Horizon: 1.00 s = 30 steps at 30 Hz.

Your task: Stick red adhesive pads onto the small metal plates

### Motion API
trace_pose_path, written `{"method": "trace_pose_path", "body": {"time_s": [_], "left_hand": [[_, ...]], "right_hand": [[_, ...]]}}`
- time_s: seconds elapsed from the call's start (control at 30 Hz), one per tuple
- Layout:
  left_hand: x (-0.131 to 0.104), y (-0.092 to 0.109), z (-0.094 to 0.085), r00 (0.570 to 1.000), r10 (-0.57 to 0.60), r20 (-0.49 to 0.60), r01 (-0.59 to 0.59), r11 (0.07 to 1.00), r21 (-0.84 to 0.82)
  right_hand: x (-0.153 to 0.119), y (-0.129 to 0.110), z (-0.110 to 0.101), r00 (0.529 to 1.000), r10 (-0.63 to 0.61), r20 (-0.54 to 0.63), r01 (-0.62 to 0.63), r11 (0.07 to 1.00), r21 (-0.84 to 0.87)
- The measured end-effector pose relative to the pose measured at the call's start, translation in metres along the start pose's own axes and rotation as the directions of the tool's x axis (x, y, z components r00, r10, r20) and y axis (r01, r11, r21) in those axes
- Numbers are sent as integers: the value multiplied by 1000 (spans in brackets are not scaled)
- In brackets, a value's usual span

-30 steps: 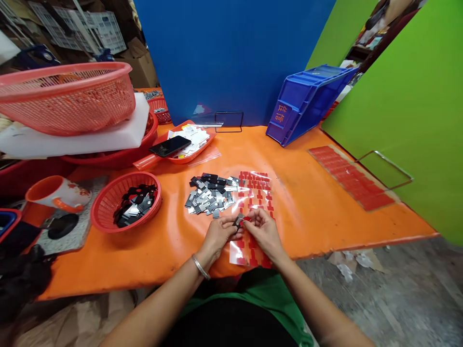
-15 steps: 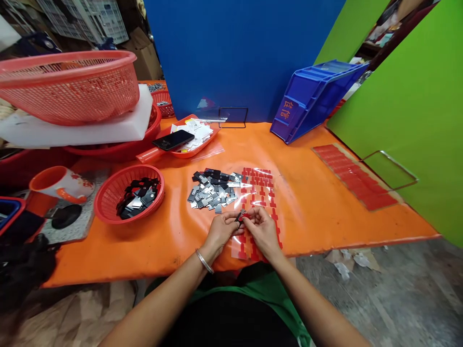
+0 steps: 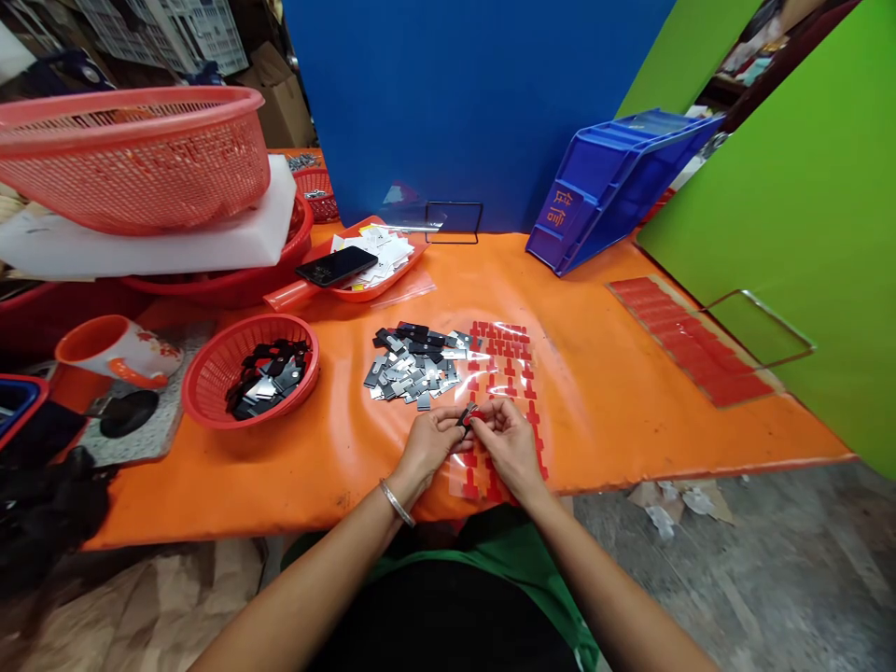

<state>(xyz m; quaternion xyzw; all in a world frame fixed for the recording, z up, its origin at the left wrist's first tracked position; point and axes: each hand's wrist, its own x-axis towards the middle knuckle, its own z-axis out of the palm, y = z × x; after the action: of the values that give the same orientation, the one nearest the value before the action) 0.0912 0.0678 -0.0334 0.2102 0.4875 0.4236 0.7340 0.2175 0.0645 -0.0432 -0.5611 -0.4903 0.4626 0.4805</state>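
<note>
My left hand (image 3: pixel 428 450) is closed on a small dark metal piece (image 3: pixel 465 417), held just above the near edge of the table. A red T-shaped sticker (image 3: pixel 477 416) lies against that piece, and the fingertips of my right hand (image 3: pixel 513 452) are pinched on it. Under both hands lies a clear sheet of red stickers (image 3: pixel 519 366). Just beyond my left hand is a loose pile of flat grey and black metal pieces (image 3: pixel 413 366). The red basket (image 3: pixel 200 397) to the left holds more black and silver pieces.
A red scoop (image 3: pixel 284 297) holds white paper slips, with a black phone (image 3: pixel 337 267) on top. Left of it stand a mug (image 3: pixel 105 347) and a large pink basket (image 3: pixel 140 177) on white foam. A blue bin (image 3: pixel 574 201) and a red sticker strip (image 3: pixel 690 341) are on the right.
Both hands stay over the sticker sheet, still holding the small piece and the red sticker. The camera view has shifted slightly; nothing on the table has visibly moved.
</note>
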Motion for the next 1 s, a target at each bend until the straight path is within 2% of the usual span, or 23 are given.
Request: {"method": "trace_pose_path", "body": {"time_s": [0.63,0.73,0.9,1.0], "left_hand": [[-2,1,1,1000,3,9,-3,1000,1],[-1,0,2,1000,15,-19,-15,1000,-4],[0,-5,6,996,51,-78,-50,999,15],[1,-6,7,995,65,-71,-65,998,5]], "right_hand": [[0,3,1,999,-34,-9,33,997,-66],[-1,4,1,999,-52,-10,51,994,-98],[-7,2,1,995,-102,-3,101,988,-116],[-9,-2,0,978,-204,-38,189,951,-247]]}}
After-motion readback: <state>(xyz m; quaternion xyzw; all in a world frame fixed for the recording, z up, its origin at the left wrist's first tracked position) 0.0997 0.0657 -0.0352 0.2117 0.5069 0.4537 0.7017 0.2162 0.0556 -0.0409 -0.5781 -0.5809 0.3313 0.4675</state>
